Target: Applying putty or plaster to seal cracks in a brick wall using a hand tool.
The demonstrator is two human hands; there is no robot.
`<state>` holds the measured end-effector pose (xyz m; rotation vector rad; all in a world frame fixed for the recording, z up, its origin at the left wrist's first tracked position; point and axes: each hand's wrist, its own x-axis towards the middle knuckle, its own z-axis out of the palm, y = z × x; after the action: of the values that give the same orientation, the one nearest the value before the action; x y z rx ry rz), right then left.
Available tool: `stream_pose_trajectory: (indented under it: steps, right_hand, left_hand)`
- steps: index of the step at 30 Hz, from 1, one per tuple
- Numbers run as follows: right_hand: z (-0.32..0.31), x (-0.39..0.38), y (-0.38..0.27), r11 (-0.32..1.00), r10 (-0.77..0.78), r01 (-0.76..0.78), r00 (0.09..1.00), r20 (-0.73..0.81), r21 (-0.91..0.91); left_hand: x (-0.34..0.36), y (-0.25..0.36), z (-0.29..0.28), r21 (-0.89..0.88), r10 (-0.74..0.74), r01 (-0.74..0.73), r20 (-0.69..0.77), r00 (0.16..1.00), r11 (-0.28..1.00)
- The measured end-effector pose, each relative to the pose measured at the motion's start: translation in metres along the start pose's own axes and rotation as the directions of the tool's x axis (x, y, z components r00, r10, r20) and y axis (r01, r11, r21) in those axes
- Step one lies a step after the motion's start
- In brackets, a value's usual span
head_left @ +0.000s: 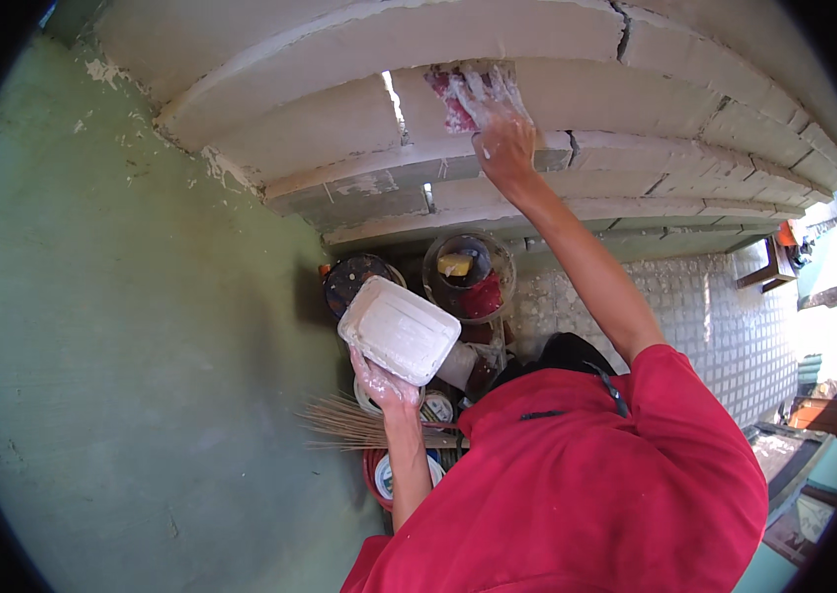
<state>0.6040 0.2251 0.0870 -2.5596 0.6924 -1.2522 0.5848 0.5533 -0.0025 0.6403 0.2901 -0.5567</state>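
Observation:
My left hand point(384, 381) grips a white rectangular plastic tub point(399, 331) from below and holds it up near the green wall. Its pale face is smeared; I cannot tell whether I see its inside or its underside. Stretched up and away, my right hand point(505, 143) presses a flat red, roughly square piece point(456, 107) against the pale block surface point(300, 124). White paste coats those fingers and much of the red piece. Whether it is cloth or a stiff sheet cannot be made out.
Gaps and dark cracks run between the blocks. Below stand a dark round bucket lid point(357, 282) and a clear bucket point(507, 277) holding a yellow sponge point(454, 265). A stick broom point(344, 423) lies by the green wall point(142, 346). Tiled floor point(685, 306) spreads right.

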Motion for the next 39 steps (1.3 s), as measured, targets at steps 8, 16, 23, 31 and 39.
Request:
stream_pose_trajectory:
  steps: [8,16,23,31,39]
  right_hand:
    - [0.036,-0.075,0.045,0.989,-0.004,0.03,0.985,0.173,-0.148]
    - [0.056,-0.067,0.097,0.849,0.494,-0.363,0.803,-0.334,0.383]
    - [0.097,-0.047,-0.051,0.927,0.143,0.025,0.899,-0.415,0.374]
    - [0.048,-0.059,-0.013,0.697,0.629,-0.425,0.75,-0.206,0.578]
    - [0.135,-0.069,-0.027,0.782,0.376,-0.2,0.907,-0.191,0.59]
  left_hand:
    - [0.011,-0.009,0.008,0.051,0.015,-0.017,0.041,0.999,0.999]
    - [0.002,-0.006,0.005,0.027,-0.002,0.003,-0.033,0.999,1.0]
    - [0.011,-0.012,0.002,0.04,-0.004,0.005,-0.022,1.0,0.999]
    - [0.016,-0.004,-0.004,0.033,0.003,-0.003,-0.014,1.0,0.999]
    - [0.026,-0.012,-0.001,0.05,-0.033,0.032,0.012,0.999,0.998]
